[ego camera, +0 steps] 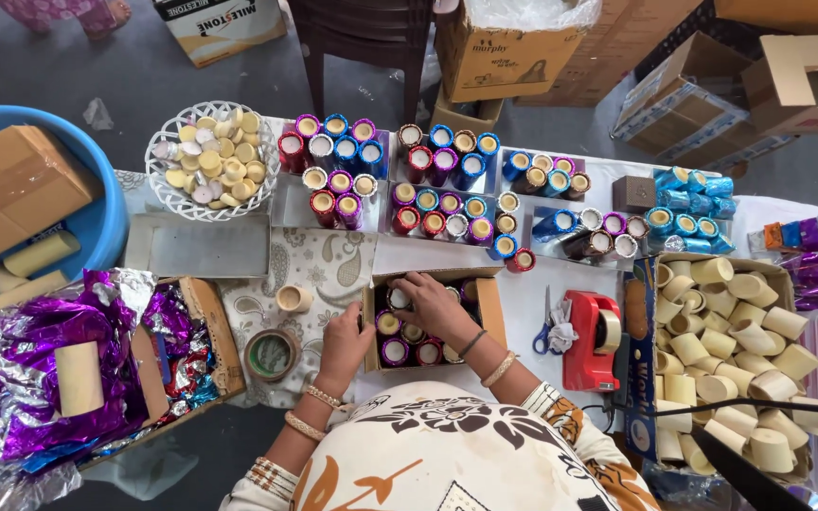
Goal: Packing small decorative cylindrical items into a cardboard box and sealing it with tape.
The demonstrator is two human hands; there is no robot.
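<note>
A small open cardboard box [490, 305] sits on the table in front of me, partly filled with foil-wrapped tubes [400, 350] standing on end. My left hand [345, 343] rests against the box's left wall, fingers bent over its edge. My right hand [435, 305] reaches into the box from the right, fingers curled down over the tubes in the far row; I cannot see whether it grips one. Both wrists wear bangles.
Rows of red, purple and blue foil-wrapped tubes [433, 185] fill the table's far half. A white basket of caps [211, 161] stands far left. A red tape dispenser [591, 339], scissors [543, 331], a tape roll [271, 354] and a box of bare cardboard tubes [731, 360] lie nearby.
</note>
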